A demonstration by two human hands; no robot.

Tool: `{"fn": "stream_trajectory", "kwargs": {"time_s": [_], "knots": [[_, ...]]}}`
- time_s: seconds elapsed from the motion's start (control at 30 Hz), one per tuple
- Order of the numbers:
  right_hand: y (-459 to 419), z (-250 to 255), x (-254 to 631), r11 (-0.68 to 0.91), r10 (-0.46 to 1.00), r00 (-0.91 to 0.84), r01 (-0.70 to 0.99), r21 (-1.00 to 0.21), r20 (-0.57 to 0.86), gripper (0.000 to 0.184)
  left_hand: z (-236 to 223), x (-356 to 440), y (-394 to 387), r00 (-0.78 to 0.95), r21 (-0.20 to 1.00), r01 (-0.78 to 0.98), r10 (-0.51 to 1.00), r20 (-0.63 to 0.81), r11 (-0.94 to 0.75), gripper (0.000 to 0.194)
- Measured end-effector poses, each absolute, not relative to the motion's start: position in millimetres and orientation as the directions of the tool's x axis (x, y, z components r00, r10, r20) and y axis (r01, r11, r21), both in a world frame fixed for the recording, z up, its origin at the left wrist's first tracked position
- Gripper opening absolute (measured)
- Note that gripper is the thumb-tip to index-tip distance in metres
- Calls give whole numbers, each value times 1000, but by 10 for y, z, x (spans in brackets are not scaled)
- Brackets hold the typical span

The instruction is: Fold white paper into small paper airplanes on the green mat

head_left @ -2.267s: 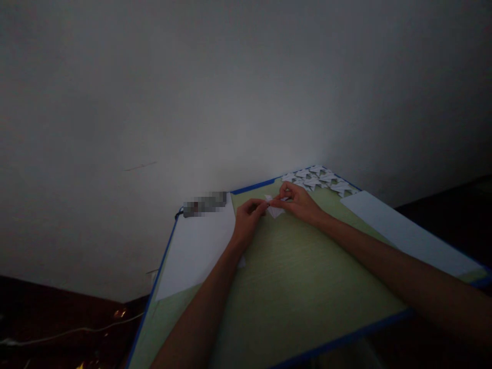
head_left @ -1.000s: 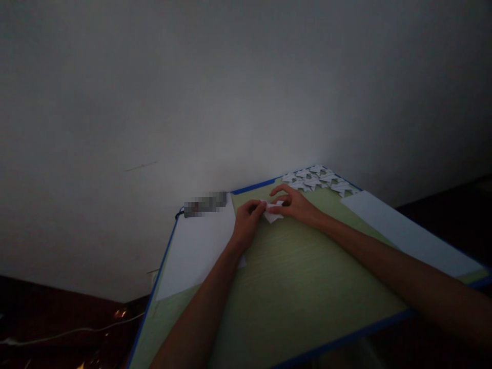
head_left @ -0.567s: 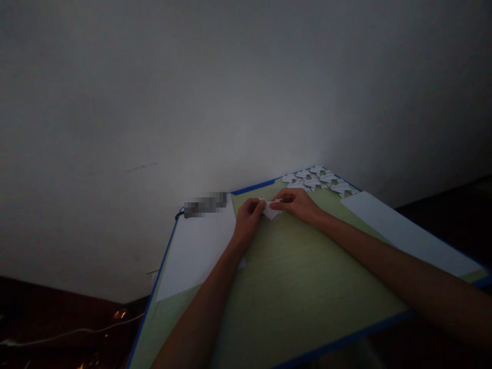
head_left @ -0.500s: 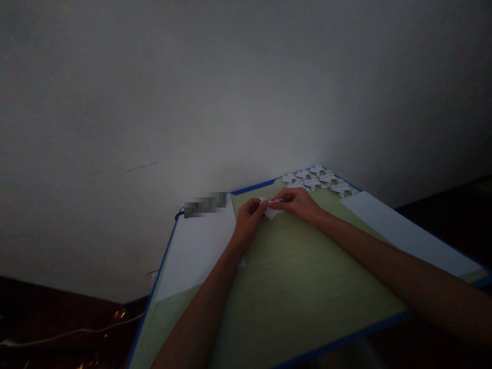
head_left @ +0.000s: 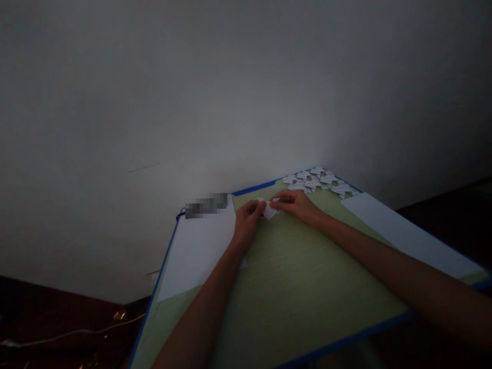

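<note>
A small piece of folded white paper (head_left: pixel 270 210) is held between my two hands above the green tabletop (head_left: pixel 307 277). My left hand (head_left: pixel 249 218) pinches its left side between thumb and fingers. From the right, my right hand (head_left: pixel 294 203) grips the opposite edge the same way. The finer folds are too small and dim to make out. Just beyond my right hand, several folded white paper pieces (head_left: pixel 313 183) lie in rows at the table's far right corner.
A white sheet (head_left: pixel 196 251) lies on the table's left side, with a blurred-out object (head_left: pixel 206 205) at its far end. Another white sheet (head_left: pixel 407 233) runs along the right edge. Blue edging (head_left: pixel 255 187) borders the table, which stands against a grey wall (head_left: pixel 246 92). A white cable (head_left: pixel 77 332) hangs at lower left.
The paper's lower part shows flatter and more squared between my fingers. My right fingertips have shifted slightly at its edge. The view has moved a little.
</note>
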State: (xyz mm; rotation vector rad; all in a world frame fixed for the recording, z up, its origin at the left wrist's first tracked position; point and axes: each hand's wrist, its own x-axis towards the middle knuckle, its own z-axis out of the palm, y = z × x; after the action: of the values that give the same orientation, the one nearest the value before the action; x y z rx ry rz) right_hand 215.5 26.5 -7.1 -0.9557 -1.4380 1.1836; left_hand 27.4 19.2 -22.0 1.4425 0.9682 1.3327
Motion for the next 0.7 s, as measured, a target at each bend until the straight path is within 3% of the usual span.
{"fn": "stream_trajectory", "kwargs": {"time_s": [0.23,0.37,0.6,0.7], "knots": [[302,-103,2179,129,988,-73,-88,-988,136,31,-251,287,221,124,963,-100,958,260,-249,37],[296,-100,2183,141,982,-123,-24,-990,143,30,-259,272,226,115,959,-182,964,240,-217,33],[249,-74,2174,43,965,-250,-119,-992,72,56,-290,252,250,68,956,-188,968,243,-226,32],[255,-70,2170,68,953,-288,-95,-993,92,57,-294,245,248,70,961,-156,968,243,-230,34]]}}
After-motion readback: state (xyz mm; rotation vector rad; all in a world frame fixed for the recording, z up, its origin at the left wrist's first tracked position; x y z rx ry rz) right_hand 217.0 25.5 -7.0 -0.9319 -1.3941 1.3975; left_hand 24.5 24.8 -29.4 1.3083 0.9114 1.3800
